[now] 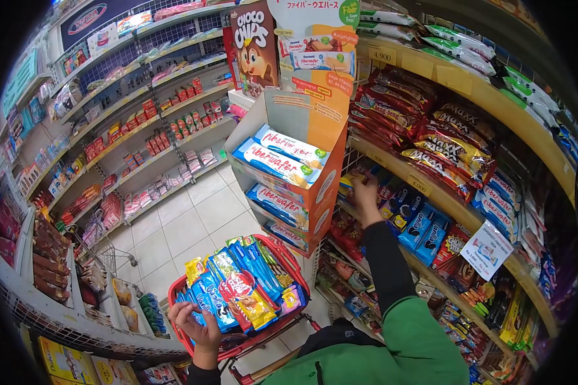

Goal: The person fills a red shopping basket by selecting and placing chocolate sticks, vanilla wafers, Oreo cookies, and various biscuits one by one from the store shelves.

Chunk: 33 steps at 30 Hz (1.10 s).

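Note:
My right hand (366, 196) reaches into the middle shelf on the right. Its bent fingers are closed around a yellow-and-blue snack packet (345, 186), partly hidden by the fingers. Beside it lie Oreo packs (402, 208) and light-blue vanilla wafer packs (424, 228). My left hand (198, 326) hovers by the near left rim of a red shopping basket (293, 256), fingers loosely curled and apart, holding nothing. Piled in the basket are blue vanilla packs (209, 298), a red-and-yellow snack pack (247, 298) and several other packets.
A cardboard Fiberwafer display (327, 212) stands between basket and right shelf. Red and gold chocolate bar packs (446, 151) fill the shelf above my right hand. Stocked shelves (173, 106) line the back; a wire-edged shelf (77, 321) curves along the left. Tiled floor (186, 218) shows between.

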Each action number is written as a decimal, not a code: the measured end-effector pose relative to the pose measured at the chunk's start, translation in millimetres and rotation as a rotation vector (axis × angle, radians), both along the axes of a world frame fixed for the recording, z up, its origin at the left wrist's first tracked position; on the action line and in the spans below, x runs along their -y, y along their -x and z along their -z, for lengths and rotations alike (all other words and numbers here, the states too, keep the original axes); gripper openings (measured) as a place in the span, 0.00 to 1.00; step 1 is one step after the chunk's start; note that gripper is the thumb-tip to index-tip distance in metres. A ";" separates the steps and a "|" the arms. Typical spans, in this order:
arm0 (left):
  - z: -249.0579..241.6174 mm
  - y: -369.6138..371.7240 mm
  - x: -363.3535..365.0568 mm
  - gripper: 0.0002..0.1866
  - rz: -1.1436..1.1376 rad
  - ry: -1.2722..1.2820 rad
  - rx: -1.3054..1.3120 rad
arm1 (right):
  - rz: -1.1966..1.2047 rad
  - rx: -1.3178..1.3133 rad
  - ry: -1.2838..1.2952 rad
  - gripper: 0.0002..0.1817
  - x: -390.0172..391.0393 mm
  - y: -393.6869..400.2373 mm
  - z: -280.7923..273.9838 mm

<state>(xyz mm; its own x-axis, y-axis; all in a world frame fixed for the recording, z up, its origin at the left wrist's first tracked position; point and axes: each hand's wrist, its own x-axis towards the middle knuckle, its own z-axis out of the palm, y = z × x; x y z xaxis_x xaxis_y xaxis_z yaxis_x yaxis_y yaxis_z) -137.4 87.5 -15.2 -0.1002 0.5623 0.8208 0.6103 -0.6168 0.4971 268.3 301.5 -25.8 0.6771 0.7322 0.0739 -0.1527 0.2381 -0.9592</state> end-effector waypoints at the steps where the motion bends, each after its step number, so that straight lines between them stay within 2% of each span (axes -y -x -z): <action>1: 0.9 0.6 -0.4 0.20 0.004 -0.006 0.007 | -0.059 -0.002 0.015 0.19 18.2 -1.4 -11.6; 2: 1.5 0.7 -1.0 0.20 0.008 -0.013 0.015 | -0.091 -0.043 0.010 0.19 45.2 7.6 -31.5; 5: -2.5 -1.8 0.8 0.20 0.023 0.012 0.012 | -0.132 -0.090 -0.171 0.20 101.2 19.6 -37.8; 8: -2.8 -3.4 1.0 0.20 0.033 0.007 -0.013 | -0.152 0.027 -0.240 0.21 146.9 38.7 -40.7; 11: -5.4 -7.2 3.9 0.18 0.055 -0.009 -0.014 | -0.217 0.101 -0.193 0.22 177.5 47.9 -40.0; 15: -0.3 -8.2 5.5 0.19 0.128 -0.039 0.033 | -0.319 0.052 -0.161 0.22 205.0 55.4 -49.0; 19: -3.0 -8.9 7.2 0.18 0.125 -0.063 0.004 | -0.434 0.012 -0.122 0.19 223.9 60.2 -63.7; 27: -9.6 -5.4 6.9 0.18 0.090 -0.112 0.015 | -0.286 0.309 -0.303 0.08 245.2 87.6 -79.4; 29: -8.1 -0.6 6.6 0.18 0.105 -0.050 0.073 | -0.280 0.383 -0.365 0.06 249.4 92.8 -79.4; 33: -9.9 2.4 4.2 0.18 0.082 -0.009 0.175 | -0.450 0.583 -0.494 0.07 247.9 106.0 -77.3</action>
